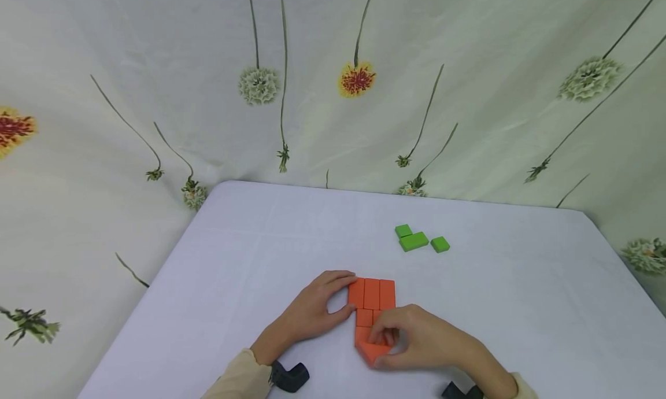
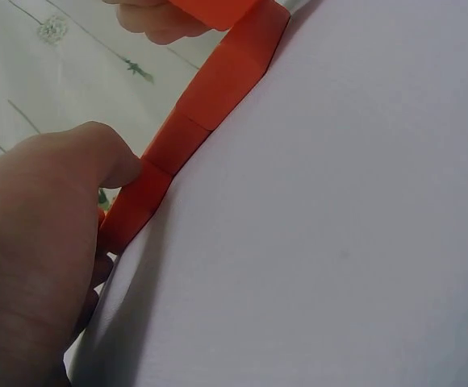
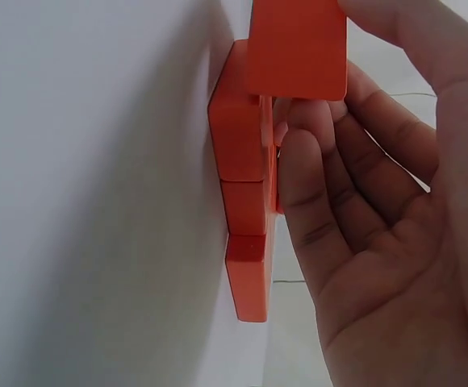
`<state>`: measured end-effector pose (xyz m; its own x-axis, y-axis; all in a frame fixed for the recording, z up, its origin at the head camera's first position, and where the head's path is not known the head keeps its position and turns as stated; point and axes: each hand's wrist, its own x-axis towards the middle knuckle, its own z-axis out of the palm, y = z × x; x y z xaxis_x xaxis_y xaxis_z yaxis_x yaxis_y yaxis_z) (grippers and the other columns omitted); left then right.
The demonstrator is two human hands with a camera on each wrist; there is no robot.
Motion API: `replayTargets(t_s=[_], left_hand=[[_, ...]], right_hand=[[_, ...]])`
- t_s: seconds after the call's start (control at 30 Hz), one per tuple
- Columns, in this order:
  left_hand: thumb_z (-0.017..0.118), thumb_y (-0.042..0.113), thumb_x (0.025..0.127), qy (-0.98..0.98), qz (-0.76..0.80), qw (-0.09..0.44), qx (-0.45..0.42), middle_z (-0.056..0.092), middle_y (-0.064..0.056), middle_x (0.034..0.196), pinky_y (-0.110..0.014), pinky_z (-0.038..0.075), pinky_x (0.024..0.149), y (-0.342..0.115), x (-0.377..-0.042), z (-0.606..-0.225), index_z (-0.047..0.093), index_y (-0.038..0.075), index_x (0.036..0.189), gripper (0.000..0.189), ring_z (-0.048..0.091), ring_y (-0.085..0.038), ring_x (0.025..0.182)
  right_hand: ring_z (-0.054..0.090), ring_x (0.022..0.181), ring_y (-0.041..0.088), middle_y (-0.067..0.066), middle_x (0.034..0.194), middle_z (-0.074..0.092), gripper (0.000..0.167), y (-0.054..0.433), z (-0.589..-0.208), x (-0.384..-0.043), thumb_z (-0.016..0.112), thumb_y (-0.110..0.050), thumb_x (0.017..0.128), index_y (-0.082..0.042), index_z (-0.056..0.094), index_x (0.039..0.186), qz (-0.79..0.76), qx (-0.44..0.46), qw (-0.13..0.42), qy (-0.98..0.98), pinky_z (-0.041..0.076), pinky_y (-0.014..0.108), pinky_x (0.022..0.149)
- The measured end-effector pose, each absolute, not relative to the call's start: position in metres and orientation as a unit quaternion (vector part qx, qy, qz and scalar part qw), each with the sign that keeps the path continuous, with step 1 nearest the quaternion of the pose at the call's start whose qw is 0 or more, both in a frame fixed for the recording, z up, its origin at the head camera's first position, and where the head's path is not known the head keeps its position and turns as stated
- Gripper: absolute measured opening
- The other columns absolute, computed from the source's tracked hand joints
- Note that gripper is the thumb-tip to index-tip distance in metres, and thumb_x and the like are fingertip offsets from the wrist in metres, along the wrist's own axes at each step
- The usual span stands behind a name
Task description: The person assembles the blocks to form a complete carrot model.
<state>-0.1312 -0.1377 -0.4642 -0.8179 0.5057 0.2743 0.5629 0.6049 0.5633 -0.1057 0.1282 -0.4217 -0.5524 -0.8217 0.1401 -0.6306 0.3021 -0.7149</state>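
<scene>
At far left, one of two black angled pieces [image 1: 290,377] sits beside the left wrist. The left hand [image 1: 317,309] lies with its fingers loosely extended and its thumb apart, the tips touching the left edge of the orange blocks [image 1: 372,295]. These lie flat on the tabletop [image 1: 250,237] between the hands: three longer ones side by side in the far row, with two smaller ones showing just nearer; the count at the near end is hidden by the right hand [image 1: 424,338]. That hand is partly closed, pinching one tilted orange block [image 3: 298,48] between thumb and fingers over the near end. Beyond the right hand lie three green blocks [image 1: 414,241], two touching, the third just to their right. The second black piece [image 1: 462,391] is by the right wrist.
</scene>
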Motion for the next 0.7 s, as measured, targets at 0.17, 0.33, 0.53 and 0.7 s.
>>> replayTargets(t_s=[0.17, 0.33, 0.53, 0.7], left_hand=[[0.076, 0.025, 0.093, -0.895, -0.333, 0.036, -0.296, 0.06, 0.0, 0.144, -0.04, 0.048, 0.114, -0.1374, -0.1302, -0.4633, 0.062, 0.011, 0.141, 0.051, 0.053, -0.018, 0.137], [0.075, 0.025, 0.094, -0.897, -0.329, 0.03, -0.293, 0.059, 0.0, 0.145, -0.04, 0.047, 0.115, -0.1367, -0.1299, -0.4625, 0.062, 0.011, 0.141, 0.051, 0.052, -0.018, 0.138], [0.075, 0.026, 0.095, -0.9, -0.326, 0.023, -0.29, 0.059, -0.001, 0.145, -0.04, 0.047, 0.116, -0.1359, -0.1301, -0.4607, 0.062, 0.011, 0.142, 0.051, 0.051, -0.018, 0.139], [0.075, 0.026, 0.095, -0.9, -0.327, 0.023, -0.287, 0.058, -0.001, 0.146, -0.04, 0.047, 0.116, -0.1362, -0.1305, -0.4598, 0.061, 0.012, 0.142, 0.051, 0.051, -0.018, 0.139]], right_hand=[[0.055, 0.078, -0.005, -0.018, 0.085, 0.061, 0.018, 0.1277, -0.4243, -0.1044, 0.082, -0.029, 0.089, -0.032, 0.069, 0.1, -0.364, -0.447, 0.138, 0.805, 0.052, 0.014, 0.07], [0.054, 0.078, -0.005, -0.02, 0.086, 0.06, 0.018, 0.1275, -0.4258, -0.1032, 0.082, -0.03, 0.089, -0.032, 0.069, 0.101, -0.355, -0.44, 0.144, 0.812, 0.051, 0.014, 0.07], [0.054, 0.079, -0.005, -0.02, 0.087, 0.06, 0.018, 0.1266, -0.4258, -0.1038, 0.081, -0.031, 0.089, -0.032, 0.069, 0.102, -0.352, -0.438, 0.15, 0.813, 0.051, 0.014, 0.07], [0.054, 0.079, -0.005, -0.02, 0.089, 0.06, 0.018, 0.1267, -0.4248, -0.1053, 0.081, -0.032, 0.09, -0.032, 0.069, 0.103, -0.351, -0.439, 0.155, 0.812, 0.051, 0.014, 0.071]])
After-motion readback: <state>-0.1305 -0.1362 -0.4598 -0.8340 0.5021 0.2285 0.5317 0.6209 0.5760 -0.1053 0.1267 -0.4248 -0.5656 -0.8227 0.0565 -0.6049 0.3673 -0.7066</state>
